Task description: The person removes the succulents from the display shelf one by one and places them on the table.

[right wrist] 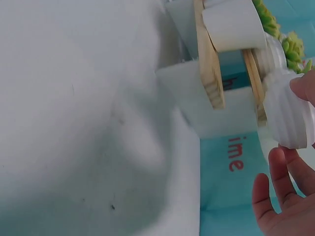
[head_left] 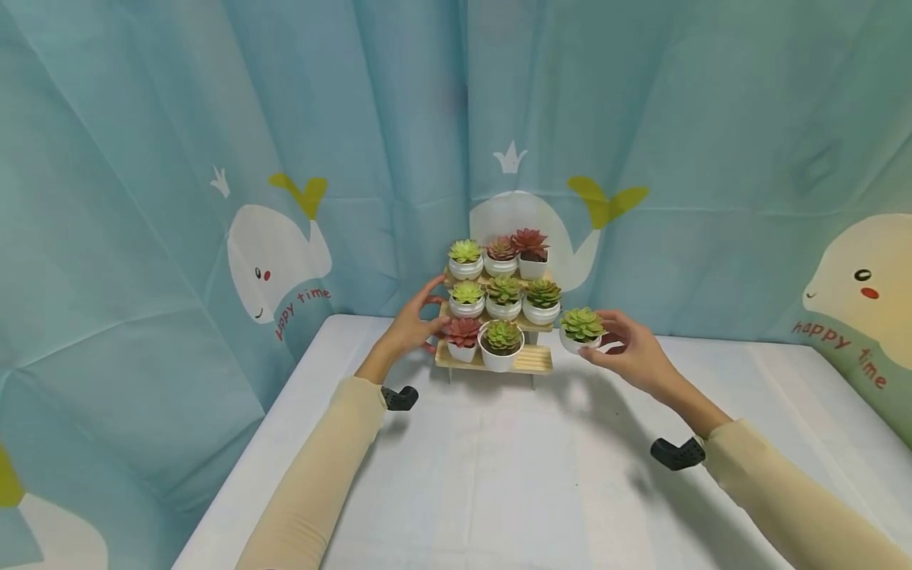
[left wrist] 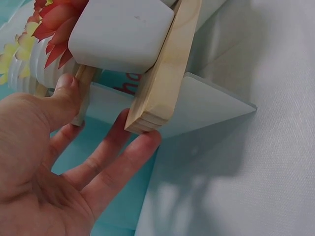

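Observation:
A tiered plant stand (head_left: 533,360) with light wooden shelves carries several small potted succulents. My left hand (head_left: 412,323) is at its left end. In the left wrist view, the thumb (left wrist: 66,93) and a finger lie around the end of the middle shelf, while two other fingertips touch the end of the bottom shelf (left wrist: 157,93). My right hand (head_left: 634,352) holds a green potted succulent (head_left: 583,325) just right of the stand. Its white ribbed pot (right wrist: 288,110) is pinched between thumb and fingers, beside the shelf ends.
On the bottom shelf stand a red succulent (head_left: 463,332) and a green one (head_left: 502,339), with bare wood at the right. The middle and top shelves each hold three pots. Behind the white table (head_left: 484,475) hangs a blue curtain (head_left: 399,119) with whale prints.

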The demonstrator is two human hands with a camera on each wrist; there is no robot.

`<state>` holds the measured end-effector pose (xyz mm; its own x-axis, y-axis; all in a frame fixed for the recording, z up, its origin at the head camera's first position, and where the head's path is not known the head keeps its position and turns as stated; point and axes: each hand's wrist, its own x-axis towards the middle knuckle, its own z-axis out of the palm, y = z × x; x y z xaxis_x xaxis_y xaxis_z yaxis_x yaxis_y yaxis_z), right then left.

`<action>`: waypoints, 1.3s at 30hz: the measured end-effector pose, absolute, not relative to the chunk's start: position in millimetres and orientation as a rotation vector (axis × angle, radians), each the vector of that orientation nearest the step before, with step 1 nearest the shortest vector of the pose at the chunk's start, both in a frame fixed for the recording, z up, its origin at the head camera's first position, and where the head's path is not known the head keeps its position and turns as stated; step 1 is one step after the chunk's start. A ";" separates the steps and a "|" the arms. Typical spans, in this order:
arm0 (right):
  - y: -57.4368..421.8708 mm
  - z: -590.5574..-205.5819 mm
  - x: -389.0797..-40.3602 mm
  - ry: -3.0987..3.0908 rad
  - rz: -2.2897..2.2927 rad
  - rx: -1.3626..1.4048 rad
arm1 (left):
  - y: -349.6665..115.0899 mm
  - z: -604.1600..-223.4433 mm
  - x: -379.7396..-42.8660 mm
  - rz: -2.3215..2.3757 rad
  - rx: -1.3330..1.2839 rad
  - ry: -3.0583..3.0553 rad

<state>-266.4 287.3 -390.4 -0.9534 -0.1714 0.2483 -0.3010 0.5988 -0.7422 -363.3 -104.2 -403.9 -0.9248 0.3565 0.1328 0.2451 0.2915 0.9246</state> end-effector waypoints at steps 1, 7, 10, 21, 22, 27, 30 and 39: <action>288.9 -390.5 -267.4 -2.669 1.286 0.388 | -104.1 -403.9 -363.5 1.721 0.575 2.444; 296.2 -393.1 -275.5 -2.672 1.303 0.323 | -104.7 -403.3 -364.3 1.710 0.572 2.453; 298.2 -395.8 -279.7 -2.664 1.330 0.297 | -104.7 -402.0 -363.8 1.724 0.563 2.435; 303.6 -414.5 -295.4 -2.663 1.388 0.180 | -104.8 -402.2 -364.2 1.728 0.551 2.428; 304.1 -415.8 -296.5 -2.666 1.388 0.170 | -104.8 -401.9 -363.9 1.731 0.550 2.425; 306.3 -420.9 -301.8 -2.671 1.395 0.135 | -105.0 -400.7 -363.0 1.749 0.539 2.407; 307.9 -423.9 -303.9 -2.685 1.408 0.116 | -105.1 -400.7 -363.0 1.751 0.532 2.401; 315.4 -433.1 -307.9 -2.720 1.408 0.086 | -106.0 -403.6 -367.0 1.746 0.551 2.389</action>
<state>-307.9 315.4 -433.1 -0.9954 -0.0139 0.0947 -0.0854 0.5764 -0.8127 -367.0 -106.0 -403.6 -0.9246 0.3657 0.1068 0.2128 0.2631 0.9410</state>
